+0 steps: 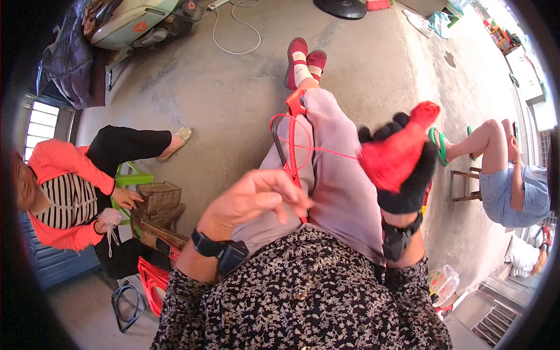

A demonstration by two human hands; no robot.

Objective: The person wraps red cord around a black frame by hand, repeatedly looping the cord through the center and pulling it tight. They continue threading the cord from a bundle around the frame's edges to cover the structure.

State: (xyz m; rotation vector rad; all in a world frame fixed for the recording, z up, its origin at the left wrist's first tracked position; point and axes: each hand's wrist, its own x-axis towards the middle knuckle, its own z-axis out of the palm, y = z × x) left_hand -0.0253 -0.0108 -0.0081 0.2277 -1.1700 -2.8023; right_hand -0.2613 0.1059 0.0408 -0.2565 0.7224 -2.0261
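Observation:
Over my lap, my bare left hand (256, 201) has its fingers loosely bent and apart, tips blurred; nothing shows in it. My right hand (399, 160) wears a black work glove with a red palm and thumb, smeared by motion. From that glove a thin red cord (335, 153) runs taut leftward and loops round a long, narrow red-and-black frame (294, 105) lying along my legs. The cord's end inside the glove is hidden. The frame's lower end lies partly behind my left hand.
At left a seated person (64, 192) in a coral jacket holds a clear plastic bag, beside a brown handbag (160, 204). Red frames (153, 286) stand by my left side. Another seated person (513, 175) is at right. A scooter (134, 23) and a white cable (236, 49) are ahead.

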